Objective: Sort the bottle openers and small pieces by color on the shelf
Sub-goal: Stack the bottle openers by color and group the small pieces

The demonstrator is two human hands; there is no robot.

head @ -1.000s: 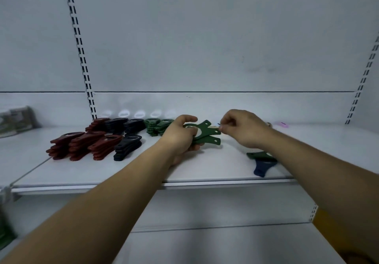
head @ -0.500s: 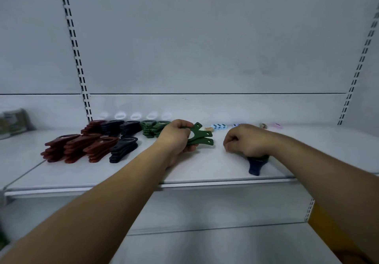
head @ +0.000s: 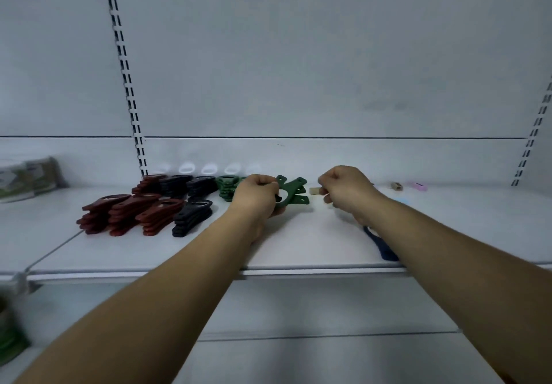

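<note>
The left hand [head: 257, 197] has its fingers and thumb curled round a bunch of green openers [head: 294, 194], holding them just above the shelf [head: 298, 252] with their handles fanned out to the right. Just to the right of that bunch lies a small beige piece [head: 313, 191], and right beside it is the right hand [head: 348, 192], fingers curled in tight; whether its fingertips pinch the piece or only touch it cannot be told. Just left of the bunch, partly hidden by the left hand, a stack of green openers [head: 225, 186] sits at the back of the shelf. Further left of the bunch come the black openers [head: 192, 215], and beyond those the red openers [head: 128, 215], each colour in stacks of its own. To the right of the bunch and nearer the front edge, a dark blue opener [head: 383, 247] shows from under the right forearm. Well to the right of the bunch, at the back, lie a brownish piece [head: 397, 186] and a pink piece [head: 418, 186], with a pale blue piece [head: 401, 201] near them.
</note>
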